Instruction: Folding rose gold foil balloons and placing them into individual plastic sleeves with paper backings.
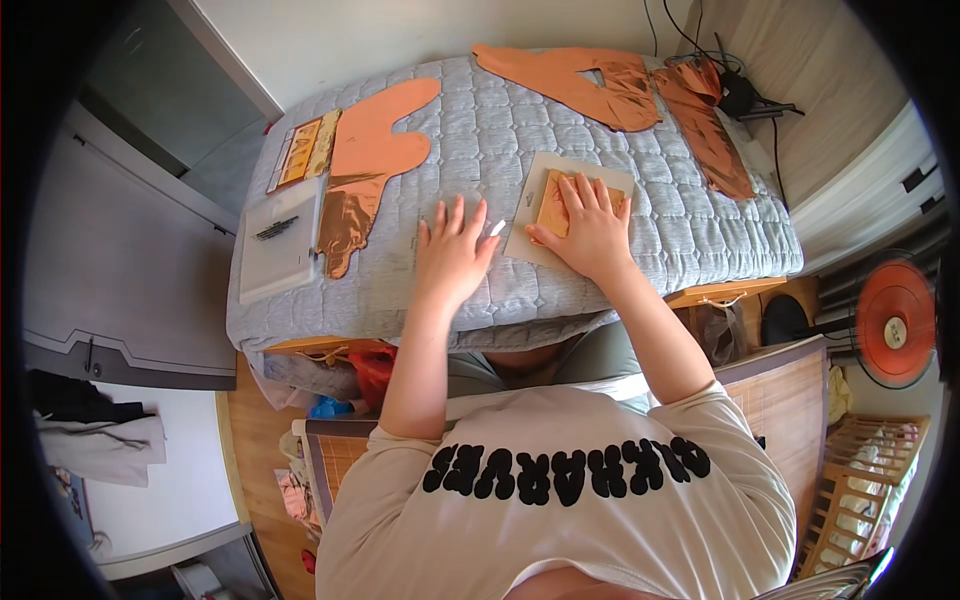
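My left hand (450, 258) lies flat on the grey quilted cover (490, 130), fingers spread and nothing in its grasp. Close beside its thumb is a small white piece (497, 228) that I cannot name. Palm down, my right hand (596, 232) rests open on a square orange-tan sheet (550, 203) with faint reddish lines. Beneath that sheet is a larger pale grey board (522, 235). Fingers and palm hide much of the orange-tan sheet.
Shiny copper-coloured foil sheets (375, 140) lie at the left, far and right parts of the cover. A whitish flat case (275, 265) bears dark thin sticks (277, 228), below a colourful printed card (305, 150). Black cables (740, 95) and an orange fan (895, 325) are rightward.
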`<state>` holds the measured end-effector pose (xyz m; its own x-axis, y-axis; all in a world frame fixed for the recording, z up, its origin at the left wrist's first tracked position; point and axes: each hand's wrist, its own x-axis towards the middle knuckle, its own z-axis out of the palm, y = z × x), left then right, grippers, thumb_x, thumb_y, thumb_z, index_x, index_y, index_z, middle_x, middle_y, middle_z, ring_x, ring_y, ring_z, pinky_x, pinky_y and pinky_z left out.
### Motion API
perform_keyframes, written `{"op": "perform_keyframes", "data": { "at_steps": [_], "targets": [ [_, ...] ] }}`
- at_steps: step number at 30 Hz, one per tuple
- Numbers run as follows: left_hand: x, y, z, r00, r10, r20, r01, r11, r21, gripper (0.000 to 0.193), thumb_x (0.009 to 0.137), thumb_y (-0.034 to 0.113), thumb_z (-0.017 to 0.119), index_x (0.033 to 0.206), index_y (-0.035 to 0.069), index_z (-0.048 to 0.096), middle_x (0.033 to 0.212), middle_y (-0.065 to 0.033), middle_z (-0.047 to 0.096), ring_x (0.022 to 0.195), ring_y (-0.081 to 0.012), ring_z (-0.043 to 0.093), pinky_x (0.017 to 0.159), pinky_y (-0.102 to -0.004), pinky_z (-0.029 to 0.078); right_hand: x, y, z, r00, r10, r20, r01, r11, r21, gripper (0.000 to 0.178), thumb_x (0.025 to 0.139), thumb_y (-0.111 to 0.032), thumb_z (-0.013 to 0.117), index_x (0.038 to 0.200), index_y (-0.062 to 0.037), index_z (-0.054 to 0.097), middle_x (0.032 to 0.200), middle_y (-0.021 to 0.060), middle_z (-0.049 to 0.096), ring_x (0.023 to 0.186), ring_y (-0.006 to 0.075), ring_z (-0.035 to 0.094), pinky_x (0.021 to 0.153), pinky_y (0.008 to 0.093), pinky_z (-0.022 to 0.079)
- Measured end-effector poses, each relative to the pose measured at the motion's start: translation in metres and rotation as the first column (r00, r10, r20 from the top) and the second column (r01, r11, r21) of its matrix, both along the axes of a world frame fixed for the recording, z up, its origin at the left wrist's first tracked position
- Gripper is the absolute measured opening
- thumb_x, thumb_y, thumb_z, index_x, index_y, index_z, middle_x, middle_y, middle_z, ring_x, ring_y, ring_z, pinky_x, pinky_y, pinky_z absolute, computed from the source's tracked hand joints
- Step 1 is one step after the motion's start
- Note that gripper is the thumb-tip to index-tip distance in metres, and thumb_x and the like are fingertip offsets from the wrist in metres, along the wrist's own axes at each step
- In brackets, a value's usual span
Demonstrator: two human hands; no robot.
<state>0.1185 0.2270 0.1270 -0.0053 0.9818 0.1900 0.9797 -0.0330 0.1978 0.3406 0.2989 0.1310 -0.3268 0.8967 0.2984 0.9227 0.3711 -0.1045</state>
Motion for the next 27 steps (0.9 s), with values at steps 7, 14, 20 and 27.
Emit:
{"op": "perform_keyframes", "data": {
  "at_steps": [7,14,20,27],
  "targets": [
    [-0.019,-0.014,0.006,0.993,-0.119,-0.017,0.118,0.992,-0.051,0.059,0.101,0.054,0.051,0.155,0.030,0.044,0.165,-0.0160,0.030,0.153,-0.0413,0.024,0.122,-0.0597,0.019,-0.001,0.000,0.004,1.000,-0.002,0.000,0.002,1.000,0.007,0.098,0.082,-0.079,0.058,0.153,-0.0118,0.044,0.159,0.0136,0.042,0.148,0.0358,0.036,0.115,0.0700,0.022],
    [-0.016,-0.011,0.005,0.996,-0.088,-0.020,0.087,0.995,-0.043,0.070,0.095,0.064,0.055,0.155,0.031,0.043,0.166,-0.0185,0.027,0.154,-0.0415,0.021,0.123,-0.0600,0.017,-0.003,-0.001,0.002,1.000,-0.014,-0.008,0.014,1.000,-0.004,0.097,0.083,-0.078,0.058,0.152,-0.0119,0.044,0.159,0.0131,0.042,0.149,0.0353,0.035,0.116,0.0699,0.020],
    [-0.013,-0.014,0.010,0.993,-0.119,-0.012,0.117,0.988,-0.102,0.073,0.094,0.063,0.058,0.157,0.031,0.040,0.167,-0.0177,0.025,0.155,-0.0399,0.018,0.123,-0.0588,0.014,-0.002,-0.001,0.002,1.000,-0.019,0.002,0.019,1.000,-0.015,0.097,0.083,-0.079,0.057,0.153,-0.0125,0.044,0.159,0.0126,0.042,0.149,0.0352,0.035,0.116,0.0702,0.020],
    [0.008,-0.009,0.008,0.995,-0.095,-0.011,0.094,0.991,-0.092,0.073,0.095,0.063,0.056,0.158,0.029,0.039,0.167,-0.0183,0.024,0.155,-0.0404,0.017,0.123,-0.0595,0.014,-0.002,0.000,0.002,1.000,-0.020,-0.018,0.020,1.000,-0.001,0.097,0.082,-0.078,0.059,0.152,-0.0129,0.045,0.158,0.0125,0.042,0.149,0.0349,0.035,0.116,0.0702,0.019]
  ]
}}
